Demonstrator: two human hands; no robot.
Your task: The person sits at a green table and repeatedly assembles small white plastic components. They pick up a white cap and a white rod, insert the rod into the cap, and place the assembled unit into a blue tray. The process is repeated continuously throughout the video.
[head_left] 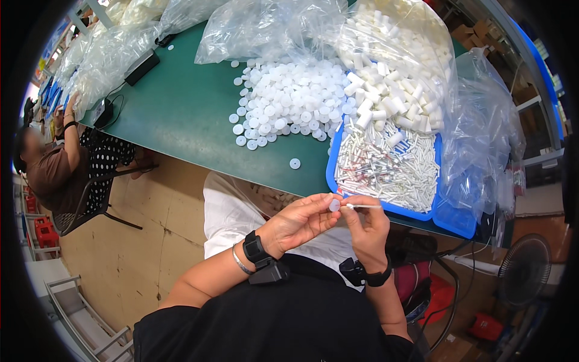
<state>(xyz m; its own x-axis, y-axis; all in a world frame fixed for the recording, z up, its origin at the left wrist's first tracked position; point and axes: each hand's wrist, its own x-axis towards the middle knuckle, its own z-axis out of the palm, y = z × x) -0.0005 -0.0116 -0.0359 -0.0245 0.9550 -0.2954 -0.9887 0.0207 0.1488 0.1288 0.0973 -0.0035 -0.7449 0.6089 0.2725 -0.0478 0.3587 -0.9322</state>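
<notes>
Between thumb and fingers of my left hand [304, 222] is a small translucent white disc [335, 205]. My right hand [369, 232] pinches a thin white stick [365, 206], whose left end points toward the disc; whether the two touch I cannot tell. Both hands are close together over my lap, just in front of the table edge. Beyond them lies a heap of similar white discs [289, 99], with one loose disc [295, 163] nearer the edge. A blue tray [332, 166] to the right holds many thin white sticks [389, 166].
White foam-like cylinders [392, 99] spill from a clear plastic bag [398, 24] behind the tray. More plastic bags [265, 30] lie on the green table [187, 114]. A black adapter [142, 66] with a cable sits at left. Another person [57, 169] sits farther left; a fan [525, 268] stands at right.
</notes>
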